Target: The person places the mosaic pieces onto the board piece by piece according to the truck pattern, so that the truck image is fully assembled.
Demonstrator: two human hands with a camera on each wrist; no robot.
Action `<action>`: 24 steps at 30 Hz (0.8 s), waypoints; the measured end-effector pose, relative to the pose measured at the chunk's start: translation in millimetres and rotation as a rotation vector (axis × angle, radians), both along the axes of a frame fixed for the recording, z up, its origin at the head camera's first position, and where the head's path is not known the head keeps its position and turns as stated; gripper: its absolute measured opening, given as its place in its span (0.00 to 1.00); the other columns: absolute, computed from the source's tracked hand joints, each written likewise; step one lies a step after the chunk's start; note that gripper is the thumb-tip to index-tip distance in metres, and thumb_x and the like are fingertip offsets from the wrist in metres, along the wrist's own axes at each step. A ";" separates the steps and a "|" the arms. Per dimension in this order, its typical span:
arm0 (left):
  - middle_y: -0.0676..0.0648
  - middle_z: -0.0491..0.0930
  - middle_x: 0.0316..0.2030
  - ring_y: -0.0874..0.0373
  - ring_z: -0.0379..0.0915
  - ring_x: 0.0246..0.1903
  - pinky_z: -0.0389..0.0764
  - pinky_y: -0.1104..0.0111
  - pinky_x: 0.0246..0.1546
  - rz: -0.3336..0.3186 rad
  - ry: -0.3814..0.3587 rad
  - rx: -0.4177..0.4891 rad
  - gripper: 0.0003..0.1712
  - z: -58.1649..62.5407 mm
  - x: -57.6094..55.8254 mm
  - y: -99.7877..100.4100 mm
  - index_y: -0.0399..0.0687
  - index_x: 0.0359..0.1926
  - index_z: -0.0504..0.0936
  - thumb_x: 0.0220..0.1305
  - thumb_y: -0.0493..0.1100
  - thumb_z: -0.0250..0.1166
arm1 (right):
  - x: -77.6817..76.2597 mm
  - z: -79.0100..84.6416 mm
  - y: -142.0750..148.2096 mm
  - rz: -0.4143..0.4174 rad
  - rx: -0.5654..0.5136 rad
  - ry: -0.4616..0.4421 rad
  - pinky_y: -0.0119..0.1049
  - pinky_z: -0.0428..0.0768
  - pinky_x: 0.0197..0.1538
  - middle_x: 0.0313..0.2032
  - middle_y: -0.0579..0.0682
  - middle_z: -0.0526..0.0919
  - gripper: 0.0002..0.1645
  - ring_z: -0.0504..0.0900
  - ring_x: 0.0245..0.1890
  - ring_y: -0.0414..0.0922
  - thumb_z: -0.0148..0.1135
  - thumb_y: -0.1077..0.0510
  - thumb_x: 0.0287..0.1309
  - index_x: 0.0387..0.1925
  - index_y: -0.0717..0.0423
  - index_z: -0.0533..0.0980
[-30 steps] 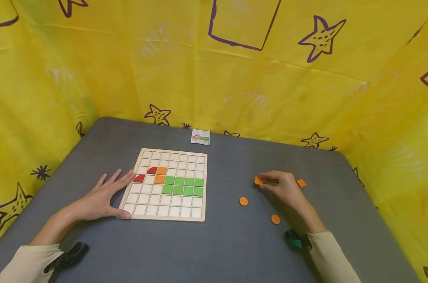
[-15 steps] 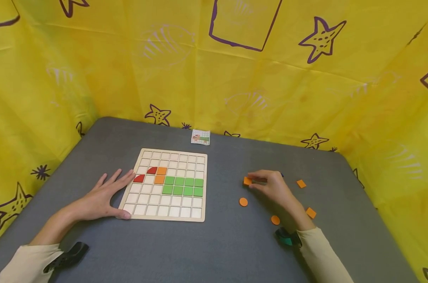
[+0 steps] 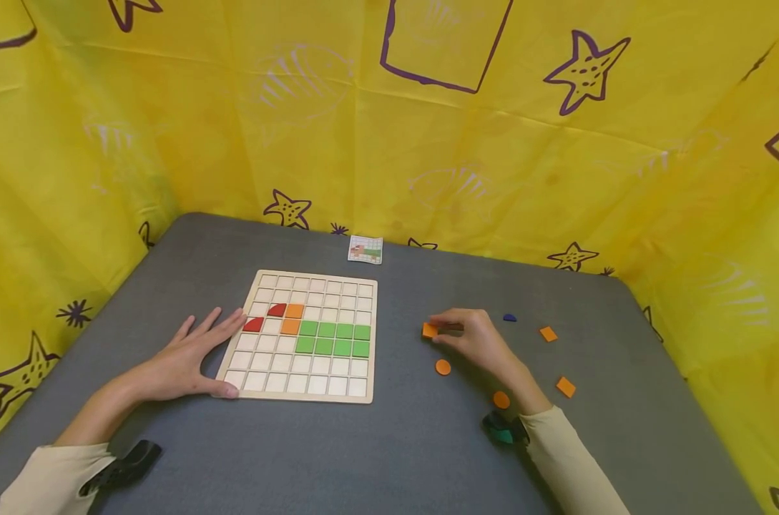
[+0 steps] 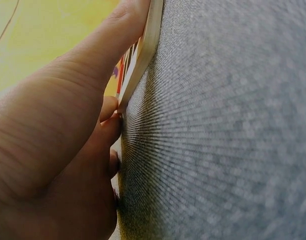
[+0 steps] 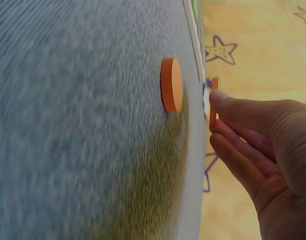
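My left hand lies spread at the left side of a wooden grid board, thumb and fingertips at its edge. In the left wrist view the thumb runs along the board's rim. Red quarter-round tiles, orange square tiles and two rows of green square tiles fill some cells. To the right of the board, my right hand pinches an orange square tile between thumb and fingers. The right wrist view shows this held tile edge-on, raised over the table.
Orange round tiles lie just below the right hand and by its forearm. Two orange square tiles and a blue half-round tile are farther right. A small pattern card lies behind the board, near the yellow curtain.
My right hand has moved left toward the board with the orange square tile, uncovering the blue half-round tile and another orange square. The left hand and board stay put.
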State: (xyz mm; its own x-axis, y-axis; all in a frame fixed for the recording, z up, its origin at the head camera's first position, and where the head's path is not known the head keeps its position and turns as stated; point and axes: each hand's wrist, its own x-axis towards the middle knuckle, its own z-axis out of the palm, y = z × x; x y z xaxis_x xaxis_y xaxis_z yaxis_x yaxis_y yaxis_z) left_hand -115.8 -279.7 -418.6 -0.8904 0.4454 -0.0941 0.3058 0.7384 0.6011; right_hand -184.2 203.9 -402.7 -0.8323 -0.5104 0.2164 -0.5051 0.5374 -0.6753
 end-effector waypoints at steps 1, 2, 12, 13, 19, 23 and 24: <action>0.36 0.46 0.75 0.33 0.29 0.74 0.20 0.42 0.67 0.001 0.000 -0.001 0.69 0.1 0.0 0.1 0.46 0.78 0.47 0.44 0.65 0.76 | -0.2 -0.3 -1.5 0.005 0.002 0.002 0.35 0.83 0.46 0.42 0.54 0.87 0.19 0.87 0.42 0.48 0.74 0.68 0.48 0.45 0.64 0.84; 0.36 0.46 0.76 0.33 0.29 0.74 0.20 0.43 0.67 0.002 -0.002 -0.002 0.69 0.1 -0.1 0.2 0.46 0.78 0.47 0.44 0.65 0.76 | -0.4 -0.4 -3.3 0.010 0.001 0.001 0.35 0.83 0.46 0.42 0.54 0.87 0.18 0.87 0.42 0.48 0.74 0.68 0.49 0.45 0.64 0.84; 0.36 0.46 0.75 0.33 0.29 0.74 0.21 0.42 0.67 0.000 0.005 -0.011 0.69 -0.6 -1.3 -0.3 0.46 0.78 0.47 0.44 0.65 0.76 | -2.6 1.7 -19.1 0.030 0.002 0.021 0.36 0.83 0.47 0.42 0.55 0.87 0.19 0.87 0.42 0.48 0.75 0.68 0.47 0.45 0.65 0.84; 0.36 0.46 0.75 0.33 0.29 0.74 0.21 0.42 0.67 0.000 0.005 -0.012 0.69 -0.8 -1.3 -0.3 0.46 0.78 0.48 0.44 0.65 0.76 | -2.4 1.8 -20.8 0.035 0.002 0.016 0.36 0.83 0.47 0.42 0.55 0.87 0.20 0.87 0.42 0.48 0.74 0.68 0.47 0.45 0.65 0.84; 0.36 0.46 0.76 0.33 0.29 0.74 0.21 0.42 0.67 0.005 -0.003 -0.013 0.69 -0.9 -1.0 0.2 0.46 0.78 0.48 0.43 0.66 0.76 | -2.0 1.3 -31.1 0.051 0.023 0.013 0.35 0.83 0.47 0.42 0.54 0.87 0.19 0.87 0.43 0.47 0.74 0.67 0.49 0.46 0.65 0.84; 0.36 0.46 0.75 0.33 0.29 0.74 0.21 0.42 0.67 0.006 -0.005 -0.010 0.69 -0.6 -0.5 0.1 0.46 0.78 0.48 0.43 0.65 0.76 | -2.2 0.9 -37.8 0.074 0.014 0.013 0.34 0.82 0.47 0.42 0.55 0.87 0.19 0.86 0.42 0.47 0.74 0.67 0.49 0.46 0.65 0.84; 0.36 0.46 0.75 0.33 0.29 0.74 0.21 0.42 0.67 0.006 -0.003 -0.011 0.69 -0.6 -0.4 0.0 0.46 0.78 0.48 0.43 0.65 0.76 | -2.3 0.6 -39.4 0.080 0.012 0.015 0.34 0.82 0.47 0.42 0.55 0.87 0.19 0.86 0.42 0.47 0.74 0.67 0.49 0.46 0.66 0.84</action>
State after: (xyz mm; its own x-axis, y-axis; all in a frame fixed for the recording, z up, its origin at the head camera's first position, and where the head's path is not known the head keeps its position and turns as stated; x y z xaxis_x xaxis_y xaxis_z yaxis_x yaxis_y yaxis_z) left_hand -116.2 -279.7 -419.2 -0.8928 0.4387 -0.1020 0.2991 0.7468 0.5940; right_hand -186.5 164.5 -402.1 -0.7852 -0.5781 0.2219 -0.5571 0.5030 -0.6607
